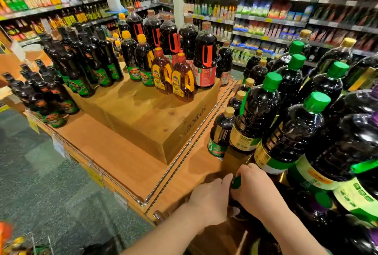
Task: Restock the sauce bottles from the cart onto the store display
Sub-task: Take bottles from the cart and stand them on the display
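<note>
Both hands grasp one dark plastic sauce bottle with a green cap: left hand, right hand. Risk: nudging the crowded green-capped bottles alongside topples them.

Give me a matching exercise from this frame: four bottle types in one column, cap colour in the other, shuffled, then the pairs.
Things:
1. tall bottle beside the hands
2. amber jug with yellow handle
3. big jug with red handle
4. jug with green label on the raised box

Cap colours:
A. yellow
B. tan
C. green
D. red-orange

Pairs: 1-C, 2-D, 3-B, 4-A
</note>
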Action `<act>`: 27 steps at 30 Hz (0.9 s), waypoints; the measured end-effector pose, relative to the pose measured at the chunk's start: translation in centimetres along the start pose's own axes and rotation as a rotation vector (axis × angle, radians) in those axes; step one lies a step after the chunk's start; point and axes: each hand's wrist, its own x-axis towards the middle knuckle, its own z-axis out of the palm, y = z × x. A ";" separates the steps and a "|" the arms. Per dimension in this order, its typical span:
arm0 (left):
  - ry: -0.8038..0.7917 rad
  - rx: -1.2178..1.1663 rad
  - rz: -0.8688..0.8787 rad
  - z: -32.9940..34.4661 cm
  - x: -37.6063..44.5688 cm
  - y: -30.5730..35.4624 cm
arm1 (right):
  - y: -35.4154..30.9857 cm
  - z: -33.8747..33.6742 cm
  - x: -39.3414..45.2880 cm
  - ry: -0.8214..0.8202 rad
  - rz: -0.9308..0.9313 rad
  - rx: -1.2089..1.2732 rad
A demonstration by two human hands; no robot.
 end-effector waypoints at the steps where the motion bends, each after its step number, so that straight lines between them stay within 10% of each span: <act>1: -0.001 -0.002 -0.007 -0.1 0.1 -0.1 | -0.1 -0.1 0.1 -0.007 -0.003 0.004; 27: 0.128 -0.019 -0.135 -6.8 7.1 -11.0 | -7.8 -5.2 11.2 -0.109 -0.243 -0.015</act>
